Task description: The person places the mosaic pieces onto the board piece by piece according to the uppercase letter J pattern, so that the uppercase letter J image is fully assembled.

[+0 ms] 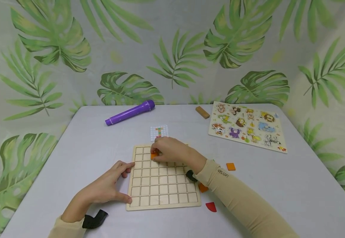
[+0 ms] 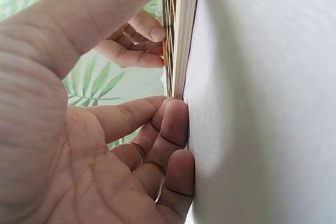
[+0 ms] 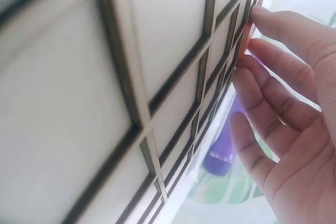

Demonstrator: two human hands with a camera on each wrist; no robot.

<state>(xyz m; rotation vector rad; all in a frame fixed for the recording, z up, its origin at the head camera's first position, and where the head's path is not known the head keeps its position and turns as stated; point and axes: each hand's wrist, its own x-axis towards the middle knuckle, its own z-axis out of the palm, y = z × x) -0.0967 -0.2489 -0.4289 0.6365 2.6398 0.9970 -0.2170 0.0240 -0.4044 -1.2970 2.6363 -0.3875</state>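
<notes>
A wooden grid board [image 1: 154,181] lies flat on the table in the head view. My right hand [image 1: 172,150] reaches over its far part and pinches an orange square tile [image 1: 154,155] by its edges, right at a cell in the upper left of the grid. The same tile [image 3: 244,40] shows between thumb and fingers in the right wrist view. My left hand [image 1: 108,185] lies along the board's left edge, thumb at the near corner and index finger touching higher up. Seen from the left wrist, its fingertips [image 2: 176,121] rest beside the board's edge [image 2: 181,35].
Beyond the board is a small pattern card [image 1: 159,131]. Right of it lie an orange tile [image 1: 230,166], another orange piece [image 1: 203,187] and a red quarter-circle [image 1: 211,207]. Farther back are a purple microphone [image 1: 130,113], a wooden block [image 1: 202,112] and an animal puzzle [image 1: 248,127].
</notes>
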